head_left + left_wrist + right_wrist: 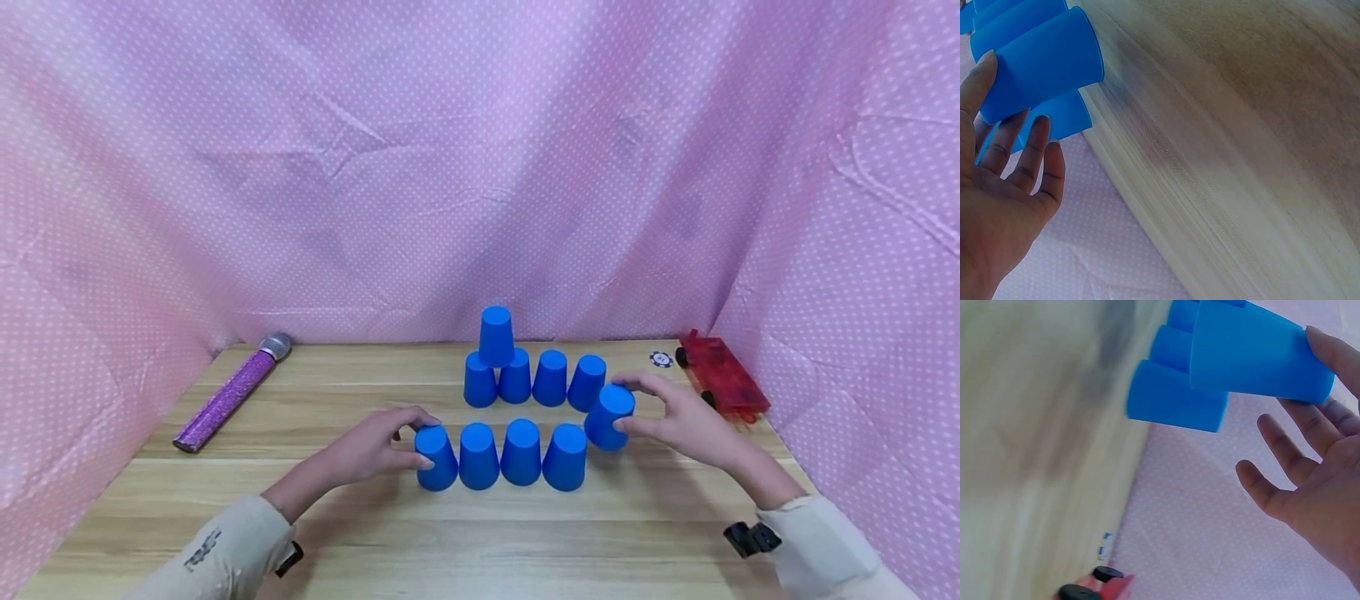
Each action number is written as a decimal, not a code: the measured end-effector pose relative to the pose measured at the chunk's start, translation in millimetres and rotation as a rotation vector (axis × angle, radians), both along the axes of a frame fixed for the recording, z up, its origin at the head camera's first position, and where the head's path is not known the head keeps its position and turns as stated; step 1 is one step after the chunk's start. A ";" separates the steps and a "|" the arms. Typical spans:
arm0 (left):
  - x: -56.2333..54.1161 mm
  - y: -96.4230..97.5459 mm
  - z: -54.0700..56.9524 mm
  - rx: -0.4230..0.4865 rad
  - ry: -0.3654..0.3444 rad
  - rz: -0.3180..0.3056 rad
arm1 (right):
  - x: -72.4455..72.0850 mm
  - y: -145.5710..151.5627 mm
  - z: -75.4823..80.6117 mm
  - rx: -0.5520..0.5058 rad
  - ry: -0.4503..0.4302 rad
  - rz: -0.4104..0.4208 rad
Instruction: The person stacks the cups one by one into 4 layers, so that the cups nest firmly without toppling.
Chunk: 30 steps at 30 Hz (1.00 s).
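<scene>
Blue cups stand upside down on the wooden table. At the left end of the front row, my left hand (375, 450) pinches a blue cup (1044, 65) near its narrow end, thumb on one side and fingers on the other. To the right of that row, my right hand (686, 421) grips another blue cup (1260, 353) the same way; its rim appears raised off the table in the right wrist view. Between the two held cups stand several more, including a middle cup (478, 456). Behind them is a back row (550, 378), with one cup (497, 337) resting across its two leftmost cups.
A glittery purple microphone (228, 400) lies at the left of the table (420, 550). At the back right are a poker chip (661, 359) and a red toy car (723, 375). Pink dotted cloth (450, 167) hangs round the back and sides.
</scene>
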<state>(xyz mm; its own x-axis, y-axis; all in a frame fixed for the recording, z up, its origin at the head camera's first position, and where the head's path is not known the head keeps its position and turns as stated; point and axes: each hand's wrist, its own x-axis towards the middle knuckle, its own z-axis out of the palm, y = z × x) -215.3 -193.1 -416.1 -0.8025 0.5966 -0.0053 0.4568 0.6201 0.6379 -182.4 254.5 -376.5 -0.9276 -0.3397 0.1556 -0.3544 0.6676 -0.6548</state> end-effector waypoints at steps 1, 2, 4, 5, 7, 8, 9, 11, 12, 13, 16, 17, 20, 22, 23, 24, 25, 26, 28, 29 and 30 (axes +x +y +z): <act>0.0 -0.1 -0.1 0.001 -0.001 0.000 | -2.1 -1.1 3.3 -0.002 0.009 0.000; 0.0 -0.2 -0.3 0.002 -0.006 0.002 | -4.1 -2.1 6.5 0.000 0.016 -0.001; -0.1 -0.4 -0.7 0.004 -0.008 0.002 | -8.4 -3.8 11.9 0.004 0.023 -0.008; 0.0 -0.4 -0.8 0.006 -0.014 0.007 | -10.6 -4.4 14.1 0.007 0.025 -0.015; 0.0 -0.5 -0.9 0.004 -0.014 0.007 | -15.5 -5.6 17.6 0.017 0.032 -0.029; 0.0 -0.6 -1.0 0.002 -0.013 0.007 | -18.2 -6.3 19.0 0.018 0.036 -0.035; 0.0 -0.8 -1.1 0.000 -0.013 0.008 | -21.1 -6.8 20.2 0.013 0.042 -0.037; 0.1 -0.9 -1.2 -0.004 -0.012 0.009 | -27.2 -8.1 22.8 -0.005 0.050 -0.037; 0.2 -1.0 -1.2 -0.004 -0.013 0.010 | -30.1 -8.9 24.2 -0.010 0.055 -0.038; 0.2 -1.0 -1.3 -0.005 -0.014 0.012 | -32.8 -9.7 25.8 -0.014 0.055 -0.041; 0.1 -1.1 -1.6 -0.007 -0.017 0.017 | -40.3 -13.3 31.0 -0.018 0.050 -0.049; 0.1 -1.1 -1.6 -0.008 -0.016 0.017 | -42.6 -14.4 32.5 -0.015 0.050 -0.053; -0.3 -0.7 -1.9 -0.011 -0.002 0.010 | -49.5 -18.0 35.4 -0.015 0.042 -0.062; -0.6 -0.4 -1.9 -0.011 0.007 0.002 | -54.3 -20.1 35.9 -0.025 0.035 -0.065; -0.7 -0.3 -1.8 -0.011 0.009 -0.001 | -56.9 -21.1 35.9 -0.031 0.031 -0.064; -0.8 -0.3 -1.9 -0.011 0.011 -0.002 | -59.4 -22.1 35.8 -0.036 0.026 -0.064; -0.9 -0.3 -1.9 -0.009 0.009 -0.002 | -62.2 -23.1 35.6 -0.041 0.024 -0.061; -0.9 -0.4 -1.9 -0.011 0.008 -0.002 | -65.0 -23.9 35.4 -0.045 0.021 -0.061; -0.9 -0.5 -1.8 -0.012 0.007 0.000 | -70.4 -25.4 34.7 -0.046 0.020 -0.058; -0.8 -0.6 -1.7 -0.014 0.007 0.001 | -72.9 -26.1 34.4 -0.042 0.022 -0.060; -0.8 -0.7 -1.7 -0.015 0.006 0.002 | -75.3 -26.6 34.0 -0.039 0.022 -0.062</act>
<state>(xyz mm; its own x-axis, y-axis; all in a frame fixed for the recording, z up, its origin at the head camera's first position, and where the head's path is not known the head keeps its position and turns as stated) -216.1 -193.8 -417.8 -0.8035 0.5952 -0.0092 0.4596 0.6302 0.6258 -257.8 227.8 -342.6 -0.9431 -0.2746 0.1877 -0.3271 0.6632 -0.6732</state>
